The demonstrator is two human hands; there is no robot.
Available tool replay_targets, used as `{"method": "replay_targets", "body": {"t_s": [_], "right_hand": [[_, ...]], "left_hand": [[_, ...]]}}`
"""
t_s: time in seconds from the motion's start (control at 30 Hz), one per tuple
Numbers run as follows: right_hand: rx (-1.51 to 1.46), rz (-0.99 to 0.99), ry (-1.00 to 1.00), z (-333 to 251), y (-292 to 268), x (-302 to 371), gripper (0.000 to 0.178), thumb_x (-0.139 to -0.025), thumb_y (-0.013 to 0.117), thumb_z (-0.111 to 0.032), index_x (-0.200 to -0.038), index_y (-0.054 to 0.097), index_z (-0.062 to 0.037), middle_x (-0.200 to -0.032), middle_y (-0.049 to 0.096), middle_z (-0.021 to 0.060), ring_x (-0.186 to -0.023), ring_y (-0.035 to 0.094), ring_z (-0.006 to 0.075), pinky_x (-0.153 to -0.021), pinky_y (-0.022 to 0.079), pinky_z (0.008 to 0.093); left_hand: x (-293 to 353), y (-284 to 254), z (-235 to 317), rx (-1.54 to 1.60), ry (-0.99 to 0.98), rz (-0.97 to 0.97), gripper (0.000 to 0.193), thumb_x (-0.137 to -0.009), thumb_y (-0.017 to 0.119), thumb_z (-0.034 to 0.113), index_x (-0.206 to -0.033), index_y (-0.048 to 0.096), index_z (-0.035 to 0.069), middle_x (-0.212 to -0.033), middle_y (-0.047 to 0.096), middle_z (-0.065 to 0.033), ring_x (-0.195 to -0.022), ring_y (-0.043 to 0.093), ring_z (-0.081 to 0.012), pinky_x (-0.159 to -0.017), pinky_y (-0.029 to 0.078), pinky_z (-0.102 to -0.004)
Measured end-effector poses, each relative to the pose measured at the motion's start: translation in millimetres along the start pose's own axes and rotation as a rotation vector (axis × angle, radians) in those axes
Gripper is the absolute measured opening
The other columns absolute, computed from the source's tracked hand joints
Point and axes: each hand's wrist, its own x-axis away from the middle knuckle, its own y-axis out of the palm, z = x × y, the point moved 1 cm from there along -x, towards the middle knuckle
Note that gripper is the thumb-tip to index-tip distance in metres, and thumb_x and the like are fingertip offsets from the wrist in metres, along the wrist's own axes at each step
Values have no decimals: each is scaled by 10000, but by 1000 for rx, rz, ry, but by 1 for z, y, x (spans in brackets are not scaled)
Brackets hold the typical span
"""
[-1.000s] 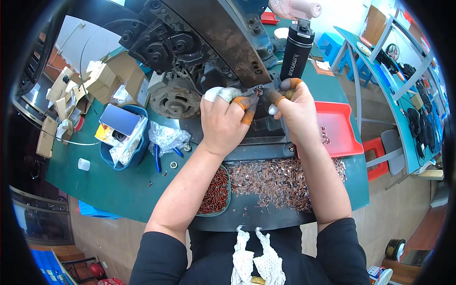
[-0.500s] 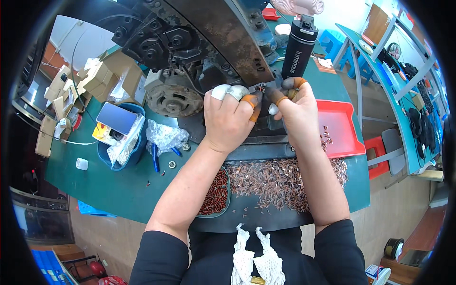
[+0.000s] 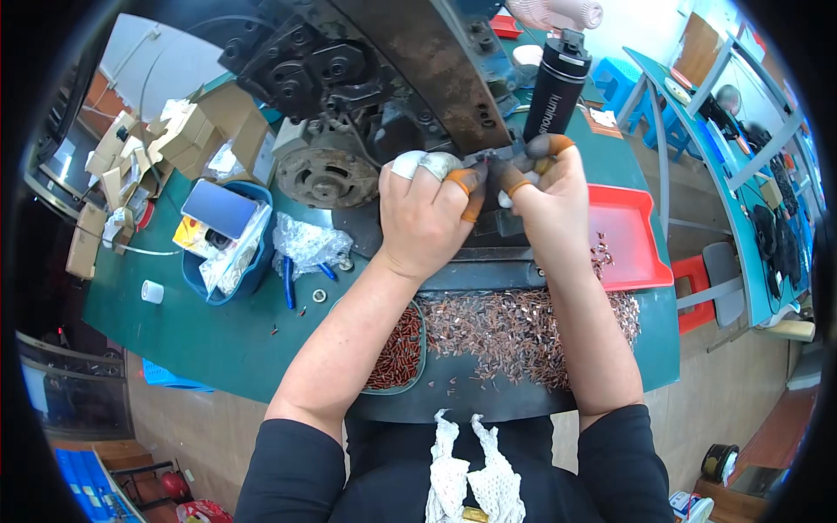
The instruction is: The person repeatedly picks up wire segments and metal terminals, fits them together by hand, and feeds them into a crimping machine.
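Workroom w/ pale floor (image 3: 715, 383); green table (image 3: 209, 349) fills most of the middle. Big dark machine (image 3: 418, 61), metal worn, stands at table's far side, w/ a round slotted wheel (image 3: 327, 177) low on its L. Both arms (image 3: 344, 344) reach fwd from black sleeves (image 3: 292, 462), elbows bent, forearms angled in so the hands nearly meet at machine's lower front. L hand (image 3: 425, 209) is back-up, knuckles raised, white & orange covers on its fingers (image 3: 466, 180); R hand (image 3: 558, 196) turns inward, also w/ orange & dark covers. Fingers on both are curled, tips drawn in close; can't tell if they're pinching anything, spot's too dark & small. Red tray (image 3: 623, 231) sits just R of R wrist, some coppery pcs (image 3: 602, 251) at its L side. Bowl (image 3: 425, 349), part hidden by L forearm, holds lots of short, shiny reddish-brown rods (image 3: 397, 353). Loose metal bits (image 3: 497, 336), mixed coppery & grey, lie in a wide layer btwn forearms, running on past R one.
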Motion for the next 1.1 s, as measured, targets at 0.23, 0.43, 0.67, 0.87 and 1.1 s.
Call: {"method": "replay_targets", "body": {"t_s": [0.23,0.43,0.67,0.87,1.1], "right_hand": [[233,5,-37,-20,-36,44,368,-847,666,25,-1129,441,-46,-937,565,40,-745,555,73,-581,426,186],[439,91,146,-10,-118,80,407,-861,673,23,-1200,454,-33,-874,560,13,-756,541,60,-634,423,180],[716,-90,203,-6,-96,117,305,-878,684,-32,-1157,563,-18,-800,554,-11,-678,502,47,-584,413,195],[671,-323,53,2,-48,144,212,-852,706,-74,-1053,654,-31,-837,636,23,-699,569,56,-589,454,227],[328,-439,297,14,12,146,211,-877,707,-183,-1005,685,-18,-899,689,103,-775,641,152,-685,508,280]], "left_hand": [[13,-71,33,153,-249,-227,320,-732,765,81,-1028,651,124,-974,560,-81,-928,530,-296,-804,400,-401],[69,-141,37,118,-667,-980,401,-724,800,232,-1037,629,48,-1010,529,-156,-1019,490,-363,-902,373,-452],[90,-134,36,32,-560,-845,236,-725,802,180,-923,704,97,-958,587,-83,-991,513,-307,-987,330,-443],[82,-147,40,112,-575,-692,142,-775,755,124,-915,751,142,-916,630,-15,-952,550,-223,-1002,323,-424],[82,-158,45,546,-853,-589,180,-803,731,19,-979,743,54,-928,610,-37,-920,558,-182,-828,435,-294]]}}
